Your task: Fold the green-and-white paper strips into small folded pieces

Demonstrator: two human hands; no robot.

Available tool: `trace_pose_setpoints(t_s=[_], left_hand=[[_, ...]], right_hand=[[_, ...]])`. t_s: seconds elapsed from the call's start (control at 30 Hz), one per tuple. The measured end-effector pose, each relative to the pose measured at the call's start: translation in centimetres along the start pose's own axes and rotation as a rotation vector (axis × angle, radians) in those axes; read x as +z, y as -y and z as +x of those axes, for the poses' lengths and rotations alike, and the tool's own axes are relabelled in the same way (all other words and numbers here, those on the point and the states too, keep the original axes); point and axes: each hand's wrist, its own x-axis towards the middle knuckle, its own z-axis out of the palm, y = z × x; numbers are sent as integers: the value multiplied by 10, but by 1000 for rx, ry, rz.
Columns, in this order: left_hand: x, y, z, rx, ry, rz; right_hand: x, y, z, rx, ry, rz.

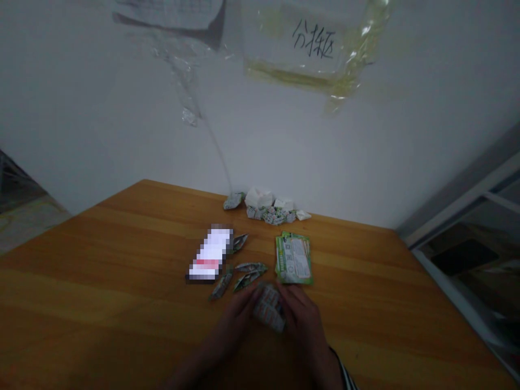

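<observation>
Both hands meet at the near middle of the counter (122, 281). The left hand (238, 319) and the right hand (303, 317) hold one printed paper sheet (268, 310) between them. The fingers of each hand are closed narrow on an opposite edge of the sheet. The sheet sits just above or on the counter surface; which of the two cannot be determined in the dim light. A striped sleeve (345, 376) covers the right wrist.

Just beyond the left hand, three folded pieces (244, 275) lie in a loose fan. A fourth piece (239, 241) lies further back, beside a blurred white card (211, 254). Just beyond the right hand lies a stack of green-edged sheets (294, 259). A pile of crumpled pieces (270, 208) rests at the far edge, against the wall (81, 108). A taped label (314, 43) hangs on the wall above.

Risks, as judged from this position:
- Low light may cause a crooked crease, since the sheet edges are hard to see.
- The folded pieces lie close to the left hand. A sideways sweep could scatter them.
- The stack lies near the right fingertips. A forward push could shift its top sheets.
- An uneven pull from the two grips could tear the thin paper.
</observation>
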Motion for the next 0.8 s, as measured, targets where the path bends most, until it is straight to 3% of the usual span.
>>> trace_pose_setpoints(t_s=[0.1,0.27,0.33,0.53,0.67,0.8], left_hand=[[-3,-7,1,-16,109,6],[-9,-15,-3,-11,353,166],[-7,-16,-3,-5,309,146],[-2,-15,11,-113,130,-5],[-2,-16,11,-64,-11,-9],[1,-22,8,-164,48,-155]], right_hand=[[3,6,0,96,32,78],[0,9,1,296,239,215],[1,8,0,355,227,255],[16,16,-5,480,3,332],[23,25,-6,513,-60,395],[27,26,-11,572,-114,431]])
